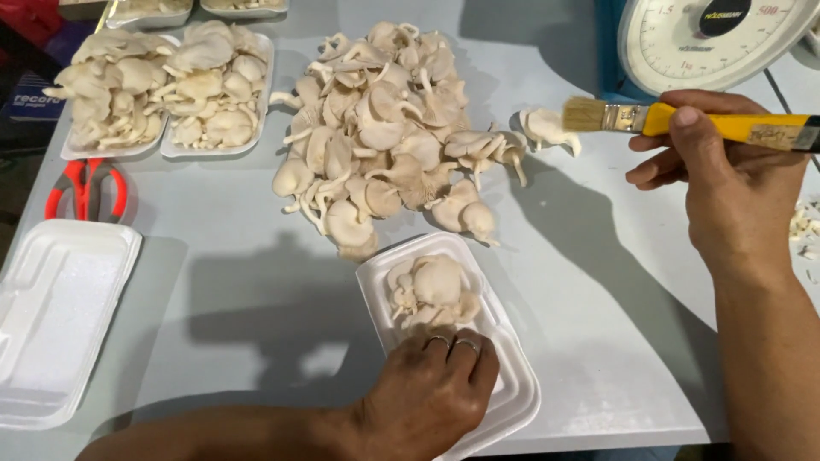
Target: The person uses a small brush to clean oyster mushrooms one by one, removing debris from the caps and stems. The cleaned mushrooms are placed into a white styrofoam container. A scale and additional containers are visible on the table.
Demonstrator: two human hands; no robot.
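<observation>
The person's left hand (427,388) is resting palm-down on the near end of a white foam tray (512,376), fingers curled together and pressing on the tray rather than closing around anything. Two rings are showing on that hand. A small cluster of pale mushrooms (431,290) is sitting in the far half of this tray, just beyond the fingertips.

The right hand (726,188) is hovering above the bench (239,290) on the right side, its grip clamped on the yellow handle of a paintbrush (683,119). The brush is lying level in the air, bristles pointing left toward a single mushroom (547,128) that is sitting apart at the edge of the big heap of mushrooms (384,128) spread over the middle of the bench.

At the far left, two filled trays (166,90) are standing side by side, heaped with mushrooms. Just in front of them a pair of red-handled scissors (85,188) is lying flat, and nearer still an empty foam tray (60,316) is sitting at the left edge. A round white dial scale (709,38) is standing at the far right, behind the brush. Some trimmed scraps (803,226) are lying at the right edge.
</observation>
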